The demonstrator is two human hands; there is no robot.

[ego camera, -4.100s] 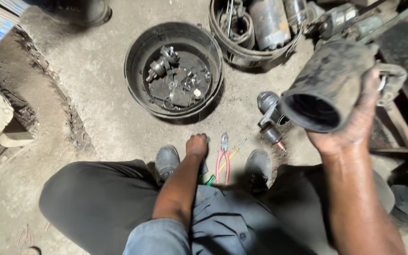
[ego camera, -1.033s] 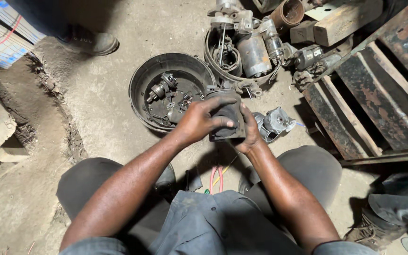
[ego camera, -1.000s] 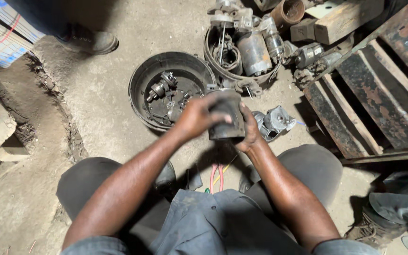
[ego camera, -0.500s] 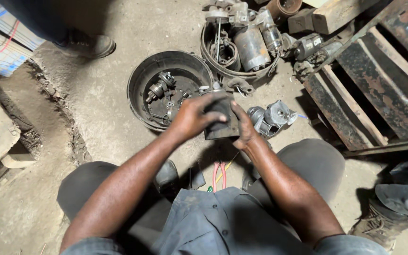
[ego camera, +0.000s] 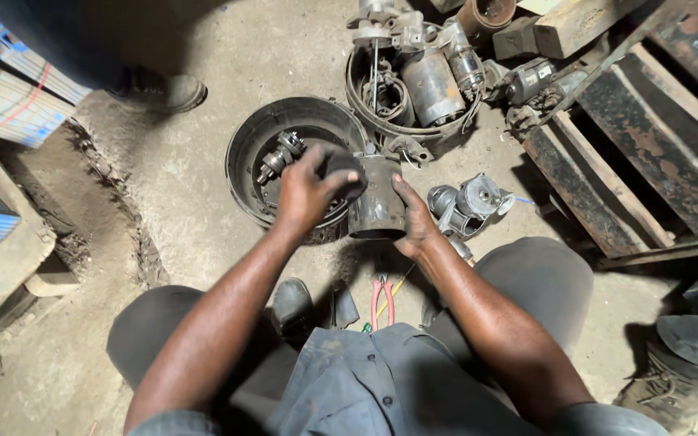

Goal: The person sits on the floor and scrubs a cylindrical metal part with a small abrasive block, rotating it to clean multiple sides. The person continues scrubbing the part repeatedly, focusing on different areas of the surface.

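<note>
A dark, greasy metal cylinder housing (ego camera: pixel 377 202) is held upright in front of me between both hands. My right hand (ego camera: pixel 414 220) grips its right side. My left hand (ego camera: pixel 309 190) presses a dark pad or rag (ego camera: pixel 342 168) against its upper left side. Just behind the hands sits a black round tub (ego camera: pixel 244 145) with small metal parts in it. A grey motor end piece (ego camera: pixel 472 202) lies on the floor right of the housing.
Red-handled pliers (ego camera: pixel 381 297) lie between my feet. A second round tub (ego camera: pixel 414 81) with motor bodies stands farther back. A rusty wooden pallet (ego camera: pixel 648 153) is at the right. Another person's shoe (ego camera: pixel 163 90) is at upper left, a boot (ego camera: pixel 672 379) at lower right.
Four seconds ago my right hand held the housing up alone, with my left hand down at the floor. Now both hands hold it low, and my left hand has shifted on its side.
</note>
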